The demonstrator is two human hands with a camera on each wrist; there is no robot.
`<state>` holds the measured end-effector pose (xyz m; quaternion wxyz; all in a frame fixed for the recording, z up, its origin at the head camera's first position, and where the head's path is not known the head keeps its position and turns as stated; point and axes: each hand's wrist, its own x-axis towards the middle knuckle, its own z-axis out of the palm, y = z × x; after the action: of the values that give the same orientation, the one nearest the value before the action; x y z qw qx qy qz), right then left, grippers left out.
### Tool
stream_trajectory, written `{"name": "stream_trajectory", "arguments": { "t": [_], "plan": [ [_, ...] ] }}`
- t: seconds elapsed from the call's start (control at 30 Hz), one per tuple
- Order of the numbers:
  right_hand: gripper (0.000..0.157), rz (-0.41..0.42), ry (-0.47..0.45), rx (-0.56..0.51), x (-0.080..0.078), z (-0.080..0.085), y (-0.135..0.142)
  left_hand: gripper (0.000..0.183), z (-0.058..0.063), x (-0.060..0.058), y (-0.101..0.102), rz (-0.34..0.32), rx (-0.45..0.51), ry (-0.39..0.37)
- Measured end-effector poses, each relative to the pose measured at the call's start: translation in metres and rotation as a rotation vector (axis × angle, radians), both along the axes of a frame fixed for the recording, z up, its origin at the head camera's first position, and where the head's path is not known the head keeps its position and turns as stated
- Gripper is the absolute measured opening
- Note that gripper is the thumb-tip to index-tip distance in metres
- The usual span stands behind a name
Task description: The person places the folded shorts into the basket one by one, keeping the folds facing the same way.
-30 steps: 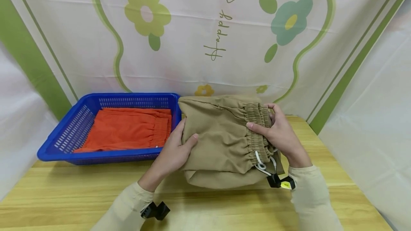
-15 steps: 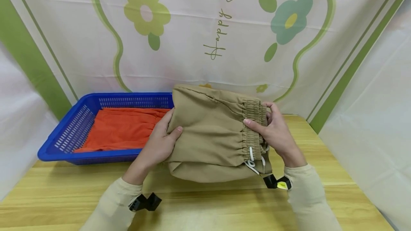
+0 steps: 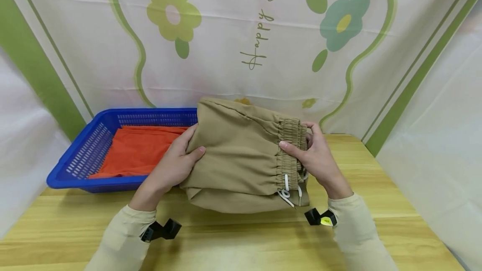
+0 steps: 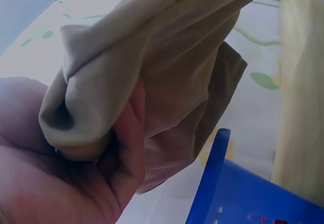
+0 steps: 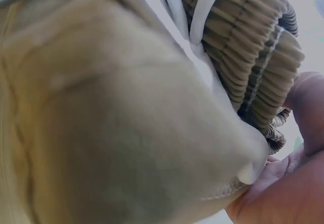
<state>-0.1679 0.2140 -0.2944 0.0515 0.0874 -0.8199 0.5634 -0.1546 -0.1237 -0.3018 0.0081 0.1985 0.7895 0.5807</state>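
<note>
Folded khaki drawstring pants (image 3: pixel 237 149) hang between both hands above the table. My left hand (image 3: pixel 175 162) grips their folded left end, thumb on top; in the left wrist view the fingers curl under the fold (image 4: pixel 101 82). At the other end my right hand (image 3: pixel 318 158) pinches the gathered elastic waistband (image 3: pixel 290 154), thumb in front and fingers behind. A white drawstring (image 3: pixel 286 193) dangles from the waistband's near corner. Behind the left hand, folded orange clothing (image 3: pixel 135 149) lies in a blue basket (image 3: pixel 75 170), whose right side the khaki pants hide.
The basket stands at the back left of the wooden table (image 3: pixel 241 246). A patterned cloth backdrop (image 3: pixel 226 32) rises behind the table. Small black devices (image 3: pixel 162 230) sit on both wrists.
Both hands have carried the khaki pants left and slightly up. The pants now cover the basket's right side and part of the orange clothing.
</note>
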Motion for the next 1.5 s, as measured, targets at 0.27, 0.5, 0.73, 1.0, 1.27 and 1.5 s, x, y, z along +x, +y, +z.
{"name": "stream_trajectory", "arguments": {
  "t": [0.27,0.5,0.73,1.0,1.27,1.5],
  "plan": [
    [0.073,0.045,-0.013,-0.082,-0.002,-0.001,-0.012,0.062,0.002,0.002,-0.013,0.006,0.005,-0.020],
    [0.072,0.109,-0.023,-0.126,-0.011,0.006,-0.034,0.062,0.008,0.005,-0.036,0.033,-0.022,-0.024],
    [0.074,0.142,-0.025,-0.101,-0.021,0.013,-0.064,0.061,0.019,0.002,-0.068,0.071,-0.072,-0.051],
    [0.081,0.136,-0.047,-0.037,-0.037,0.024,-0.102,0.062,0.027,-0.007,-0.108,0.107,-0.112,-0.085],
    [0.078,0.174,-0.064,-0.054,-0.059,0.028,-0.142,0.067,0.031,-0.028,-0.154,0.105,-0.142,-0.166],
    [0.082,0.185,-0.113,-0.029,-0.073,0.025,-0.173,0.066,0.031,-0.047,-0.182,0.112,-0.226,-0.178]
  ]
}}
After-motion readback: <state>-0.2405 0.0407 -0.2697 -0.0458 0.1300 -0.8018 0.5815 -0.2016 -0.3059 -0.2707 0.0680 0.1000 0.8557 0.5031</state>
